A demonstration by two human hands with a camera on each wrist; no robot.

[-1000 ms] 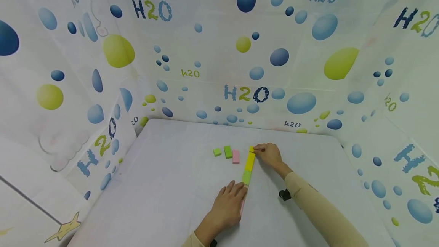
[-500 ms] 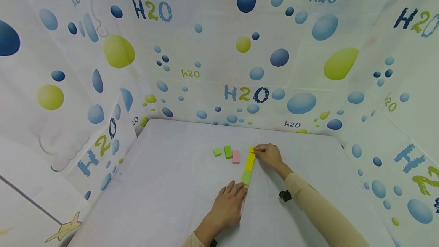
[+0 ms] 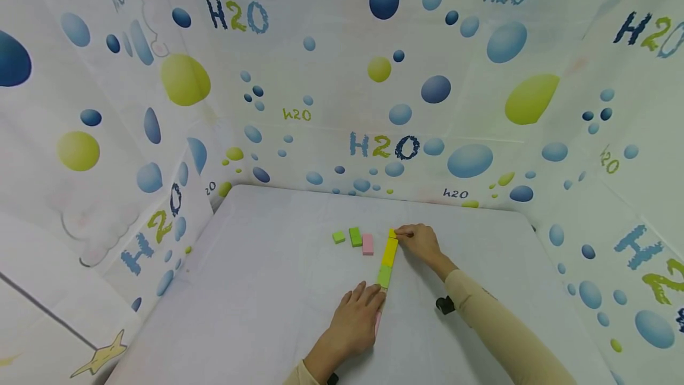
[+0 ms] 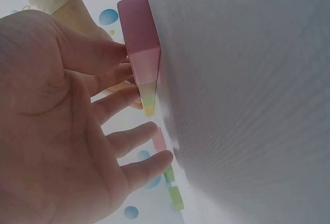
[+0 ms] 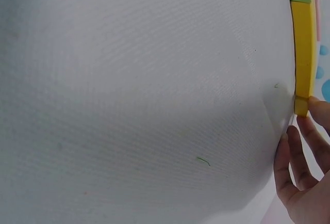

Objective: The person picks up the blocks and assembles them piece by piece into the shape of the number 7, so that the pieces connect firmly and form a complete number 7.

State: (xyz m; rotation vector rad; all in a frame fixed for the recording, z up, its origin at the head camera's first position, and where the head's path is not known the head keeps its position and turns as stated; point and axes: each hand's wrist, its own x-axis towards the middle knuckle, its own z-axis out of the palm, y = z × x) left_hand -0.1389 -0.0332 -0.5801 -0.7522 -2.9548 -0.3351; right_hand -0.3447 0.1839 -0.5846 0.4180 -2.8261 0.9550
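Observation:
A straight row of blocks runs away from me on the white table. Nearest is a pink block [image 4: 138, 30], then a pale wood-coloured one, mostly hidden by my left hand [image 3: 352, 319]. Beyond come a light green block [image 3: 384, 276], a long yellow block [image 3: 389, 252] and a small yellow block [image 3: 392, 233] at the far end. My left hand lies over the near part, fingers spread and fairly straight, thumb touching the pink block's side. With thumb and index finger, my right hand [image 3: 420, 242] pinches the small yellow block from its right and far end.
Left of the row's far end lie a separate pink block [image 3: 367, 245], a green block [image 3: 355, 237] and a small green block [image 3: 338, 237]. The white tabletop [image 3: 256, 290] meets a bubble-printed backdrop [image 3: 331, 76] at the back and sides.

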